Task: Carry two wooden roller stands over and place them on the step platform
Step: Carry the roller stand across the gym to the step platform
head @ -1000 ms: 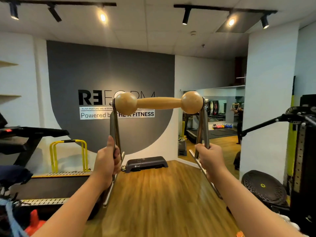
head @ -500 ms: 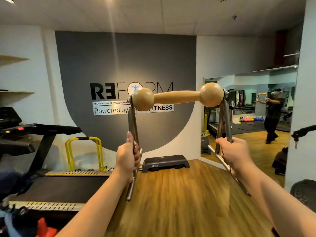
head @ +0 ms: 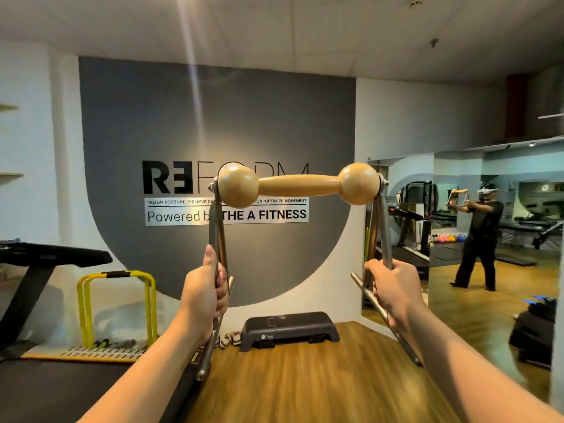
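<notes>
I hold a wooden roller stand [head: 298,185] up in front of me: a light wood roller with two ball ends on a metal frame. My left hand [head: 205,293] is closed around the frame's left legs, and my right hand [head: 393,288] grips the right legs. The dark grey step platform [head: 290,329] lies on the wooden floor against the far wall, below and beyond the stand, with nothing on top. Only one roller stand is in view.
A black treadmill [head: 45,300] fills the left side, with yellow hurdles [head: 116,303] behind it. A wall mirror [head: 476,239] on the right reflects a person holding the stand. A dark bag [head: 534,334] sits at the right on the wooden floor [head: 320,383].
The view has closed in on the far wall and turned right. The step platform looks larger and nearer. Both hands keep the same grip on the stand.
</notes>
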Demonstrator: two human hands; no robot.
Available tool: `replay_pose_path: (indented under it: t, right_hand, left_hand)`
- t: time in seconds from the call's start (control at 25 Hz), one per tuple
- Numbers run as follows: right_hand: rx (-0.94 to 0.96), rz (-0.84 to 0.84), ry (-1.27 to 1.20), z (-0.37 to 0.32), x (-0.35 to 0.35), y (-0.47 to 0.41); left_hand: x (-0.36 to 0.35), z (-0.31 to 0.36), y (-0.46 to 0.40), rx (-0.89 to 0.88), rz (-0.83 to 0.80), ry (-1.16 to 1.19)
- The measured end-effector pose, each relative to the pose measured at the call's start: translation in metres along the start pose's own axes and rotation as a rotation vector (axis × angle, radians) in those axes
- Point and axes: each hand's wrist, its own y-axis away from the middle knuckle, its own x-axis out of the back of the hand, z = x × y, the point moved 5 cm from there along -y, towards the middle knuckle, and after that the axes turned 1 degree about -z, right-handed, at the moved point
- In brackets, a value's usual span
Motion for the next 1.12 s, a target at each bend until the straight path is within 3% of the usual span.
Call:
replay_pose_path:
  t: [0.28, 0.56, 1.12]
  right_hand:
    - [-0.026, 0.007, -0.076, 0.05, -0.112, -0.167]
    - [-0.039, 0.084, -0.006, 0.137, -0.178, -0.325]
    - [-0.001, -0.036, 0.023, 0.29, -0.319, -0.671]
  left_hand:
    - [-0.011, -0.064, -0.208, 0.011, -0.023, -0.038]
    - [-0.028, -0.171, -0.357, 0.041, -0.095, -0.011]
    - [-0.111, -0.378, -0.682, 0.009, -0.005, -0.044]
